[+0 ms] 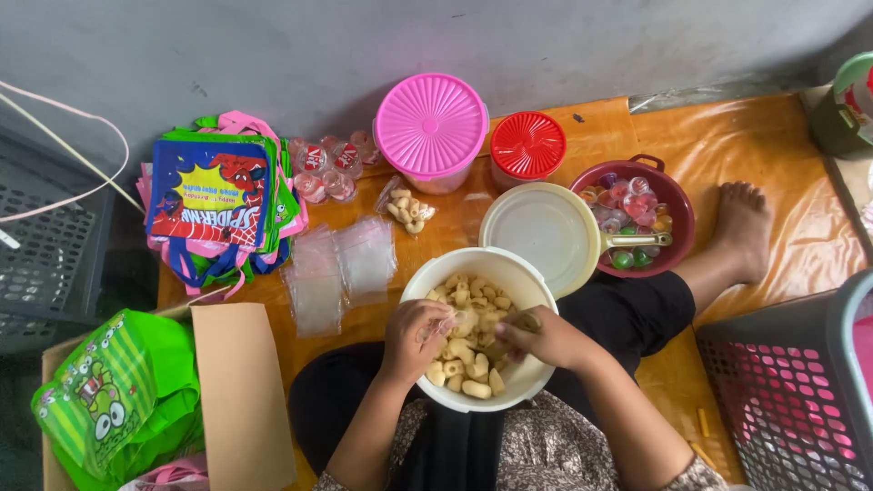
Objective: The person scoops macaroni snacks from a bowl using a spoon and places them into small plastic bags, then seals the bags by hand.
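The white tub (479, 273) rests in the lap, at 6 o'clock of the mat (782, 155) — within reach of both hands. The left hand (416, 335) is closed on a small clear bag, fingers pinching its mouth. The right hand (546, 338) is cupped over the puffed snacks (462, 350); whether it grips any cannot be told. Spare clear bags (341, 268) lie at 10 o'clock of the tub, the loose lid (538, 232) at 1 o'clock.
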